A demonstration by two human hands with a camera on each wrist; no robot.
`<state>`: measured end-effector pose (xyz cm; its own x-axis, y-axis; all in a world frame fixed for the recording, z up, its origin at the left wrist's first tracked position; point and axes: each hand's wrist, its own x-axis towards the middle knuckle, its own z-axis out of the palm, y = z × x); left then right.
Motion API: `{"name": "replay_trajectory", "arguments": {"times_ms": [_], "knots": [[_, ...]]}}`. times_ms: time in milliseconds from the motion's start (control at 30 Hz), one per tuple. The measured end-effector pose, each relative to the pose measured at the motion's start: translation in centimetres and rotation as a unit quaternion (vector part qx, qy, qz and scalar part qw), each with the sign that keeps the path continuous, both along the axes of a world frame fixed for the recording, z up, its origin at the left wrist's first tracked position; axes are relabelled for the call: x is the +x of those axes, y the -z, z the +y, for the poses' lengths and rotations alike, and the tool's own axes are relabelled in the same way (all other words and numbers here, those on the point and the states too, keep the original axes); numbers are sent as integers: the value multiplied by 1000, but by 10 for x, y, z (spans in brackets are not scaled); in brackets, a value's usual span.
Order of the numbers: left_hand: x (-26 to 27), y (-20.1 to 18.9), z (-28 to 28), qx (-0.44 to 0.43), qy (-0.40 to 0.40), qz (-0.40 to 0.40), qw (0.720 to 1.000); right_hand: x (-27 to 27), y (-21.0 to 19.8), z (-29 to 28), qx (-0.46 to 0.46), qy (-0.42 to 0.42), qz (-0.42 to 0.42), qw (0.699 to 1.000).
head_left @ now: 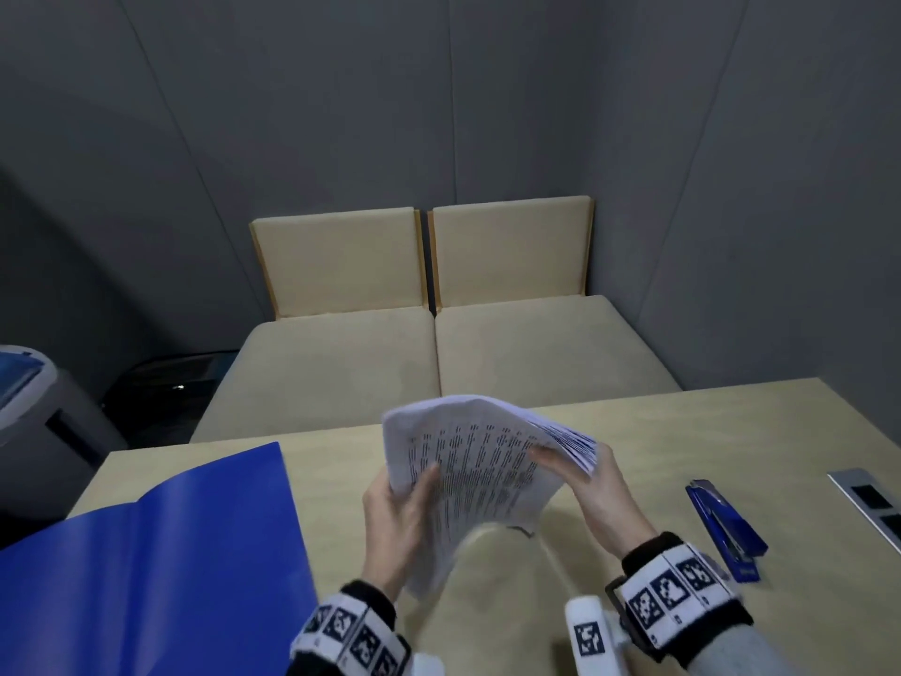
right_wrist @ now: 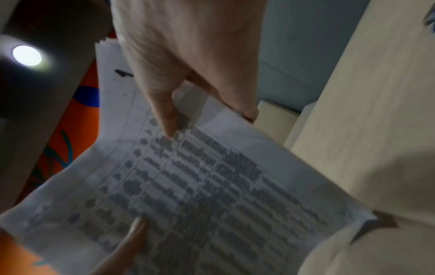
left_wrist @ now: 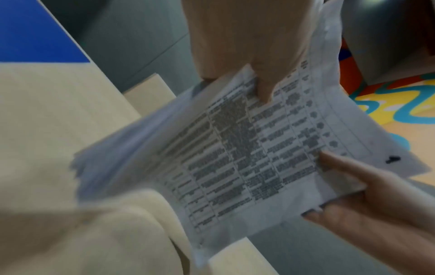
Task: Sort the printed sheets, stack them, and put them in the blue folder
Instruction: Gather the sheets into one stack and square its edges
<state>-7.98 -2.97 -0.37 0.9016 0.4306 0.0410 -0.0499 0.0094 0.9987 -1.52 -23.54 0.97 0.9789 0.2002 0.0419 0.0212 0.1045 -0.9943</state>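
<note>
The left hand and the right hand are each closed round an opposite edge of the printed sheets, thumbs pressed on the top page, and the bundle is held above the desk. The sheets are judged light and limp; sagging and fanned edges are seen, so a grip on both sides is advised. Tabular print is seen, too blurred to be read. The blue folder lies open to the left, a blue stapler to the right.
</note>
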Motion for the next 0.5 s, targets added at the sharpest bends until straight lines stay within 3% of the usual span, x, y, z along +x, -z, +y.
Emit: {"name": "replay_trajectory", "arguments": {"times_ms": [133, 233, 400, 500], "knots": [[-5, 22, -10, -22, -43, -17, 999, -14, 7, 20, 5, 49, -12, 999], [-10, 28, -11, -72, -31, -3, 997, -15, 22, 28, -3, 81, 36, 996], [-6, 44, -3, -83, -7, 29, 996, -10, 40, 33, 31, 44, 145, 988], [-3, 47, 2, -96, 13, 46, 994, -5, 37, 31, 24, 50, 143, 988]]}}
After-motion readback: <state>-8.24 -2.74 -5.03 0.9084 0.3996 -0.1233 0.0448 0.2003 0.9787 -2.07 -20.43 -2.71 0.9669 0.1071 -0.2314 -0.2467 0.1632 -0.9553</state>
